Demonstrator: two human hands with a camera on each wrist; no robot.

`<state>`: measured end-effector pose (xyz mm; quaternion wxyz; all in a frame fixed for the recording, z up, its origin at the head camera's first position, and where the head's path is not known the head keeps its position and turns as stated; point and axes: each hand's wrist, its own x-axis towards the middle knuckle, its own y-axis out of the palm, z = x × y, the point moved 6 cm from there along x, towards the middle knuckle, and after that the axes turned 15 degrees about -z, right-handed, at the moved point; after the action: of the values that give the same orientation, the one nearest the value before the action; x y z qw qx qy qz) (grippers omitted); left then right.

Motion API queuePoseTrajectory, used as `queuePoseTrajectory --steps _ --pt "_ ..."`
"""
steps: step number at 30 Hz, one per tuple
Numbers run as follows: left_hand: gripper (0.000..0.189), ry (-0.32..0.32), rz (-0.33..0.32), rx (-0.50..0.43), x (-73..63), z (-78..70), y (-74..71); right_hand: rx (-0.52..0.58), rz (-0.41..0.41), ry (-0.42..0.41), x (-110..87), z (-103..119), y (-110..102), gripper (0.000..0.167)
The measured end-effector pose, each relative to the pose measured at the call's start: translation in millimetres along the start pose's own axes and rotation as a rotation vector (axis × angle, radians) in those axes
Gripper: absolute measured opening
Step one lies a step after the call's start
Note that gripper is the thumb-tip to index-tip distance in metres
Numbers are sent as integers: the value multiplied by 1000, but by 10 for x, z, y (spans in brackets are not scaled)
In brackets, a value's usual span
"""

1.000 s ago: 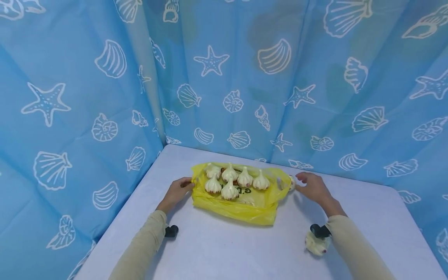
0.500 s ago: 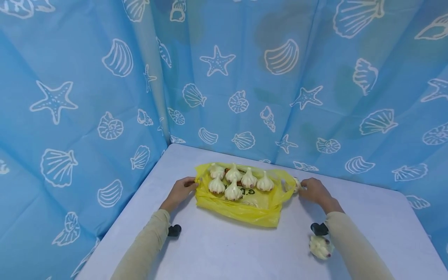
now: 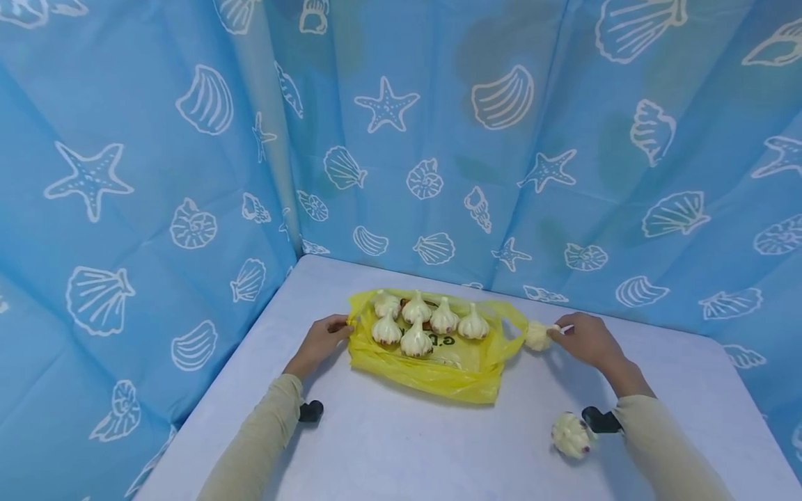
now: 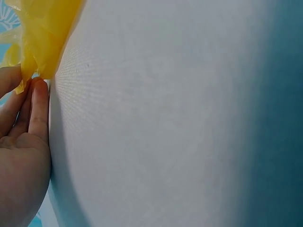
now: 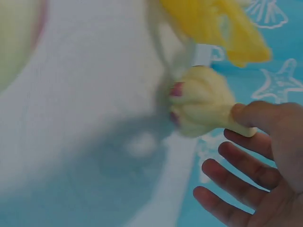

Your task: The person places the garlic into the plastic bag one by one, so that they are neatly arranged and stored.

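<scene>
A yellow plastic bag (image 3: 426, 381) lies flat on the table, with several white garlic bulbs (image 3: 474, 324) on top of it. My left hand (image 3: 321, 342) pinches the bag's left edge; the left wrist view shows the thin plastic (image 4: 47, 35) between thumb and fingers. At the bag's right end, my right hand (image 3: 587, 339) holds another garlic bulb (image 3: 537, 337) by its stem. In the right wrist view, thumb and index finger grip that stem while the other fingers are spread, and the purple-marked root end of the bulb (image 5: 201, 101) faces away from the palm.
One more garlic bulb (image 3: 571, 435) lies on the white table (image 3: 401, 452) close to the right forearm. A blue curtain (image 3: 388, 174) with white shell and starfish prints stands along the back and left sides of the table.
My right hand has moved right, drawing the garlic bulb a little away from the bag's right end, so more of it shows. The left hand stays at the bag's left edge.
</scene>
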<state>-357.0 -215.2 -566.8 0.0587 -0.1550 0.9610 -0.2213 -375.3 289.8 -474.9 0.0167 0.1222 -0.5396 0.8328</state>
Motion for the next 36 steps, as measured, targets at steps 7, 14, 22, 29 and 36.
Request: queuePoseTrajectory --steps 7,14,22,29,36 --pt "34 1 -8 5 8 -49 -65 7 -37 52 -57 -36 -83 44" --pt "34 -7 0 -12 31 -15 -22 41 -11 83 -76 -99 82 48" --pt "36 18 -3 0 28 -32 -27 93 63 122 -81 -154 180 72" --pt "36 -2 10 1 14 -12 -1 121 51 159 -81 -206 252 76" --pt "37 -20 4 2 5 12 10 159 47 158 -91 -179 282 78"
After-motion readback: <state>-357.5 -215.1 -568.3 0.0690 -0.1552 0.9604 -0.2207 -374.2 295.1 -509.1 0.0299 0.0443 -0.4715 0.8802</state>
